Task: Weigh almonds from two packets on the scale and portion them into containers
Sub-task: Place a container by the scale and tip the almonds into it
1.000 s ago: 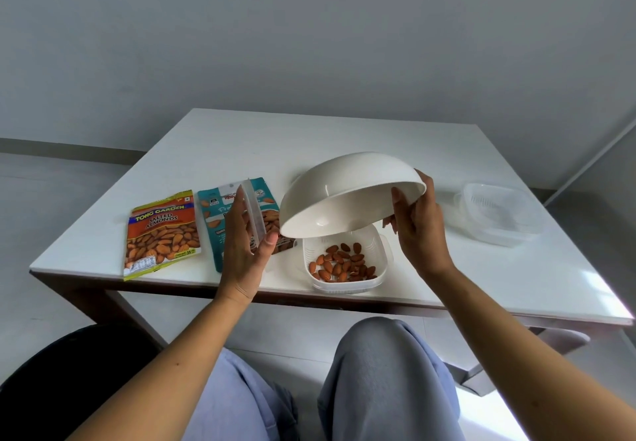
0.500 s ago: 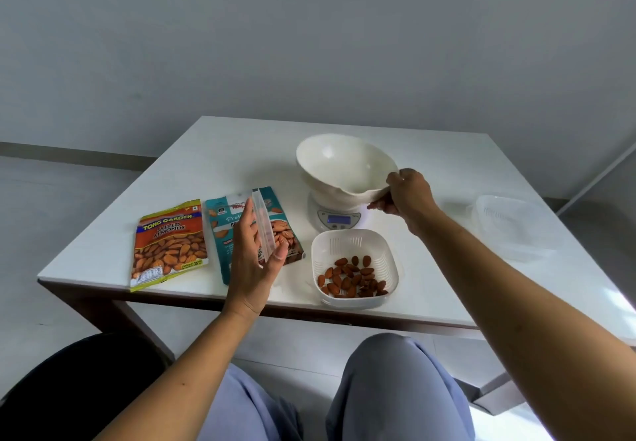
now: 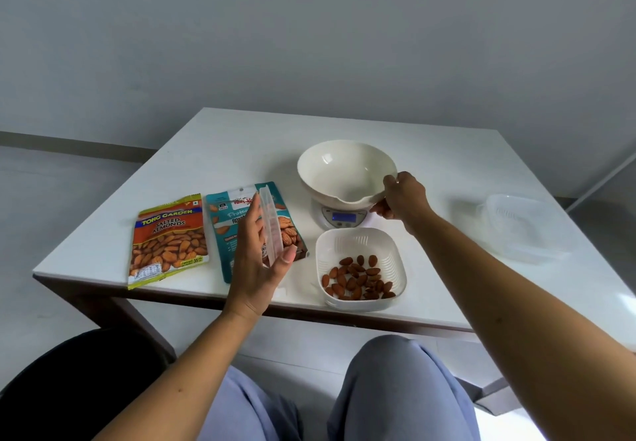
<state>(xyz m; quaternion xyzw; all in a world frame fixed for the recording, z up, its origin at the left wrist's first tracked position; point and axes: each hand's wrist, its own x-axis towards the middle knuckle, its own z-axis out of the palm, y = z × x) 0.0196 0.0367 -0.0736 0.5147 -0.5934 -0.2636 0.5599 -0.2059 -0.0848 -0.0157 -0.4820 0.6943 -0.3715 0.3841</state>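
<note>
With the cream plastic bowl [image 3: 346,170] sitting on the small white digital scale [image 3: 339,217], the right hand [image 3: 402,198] is pinching its rim in a narrow grip while the left hand [image 3: 258,261] is holding a clear plastic lid [image 3: 270,227], seemingly due next on the white ribbed container of almonds [image 3: 359,268] just in front of the scale.

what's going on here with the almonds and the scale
A person is portioning almonds. The right hand grips the rim of the empty cream plastic bowl sitting on the small white digital scale. The left hand holds a clear plastic lid on edge. A white square container at the table's near edge holds almonds. Two almond packets lie flat at the left.
</note>
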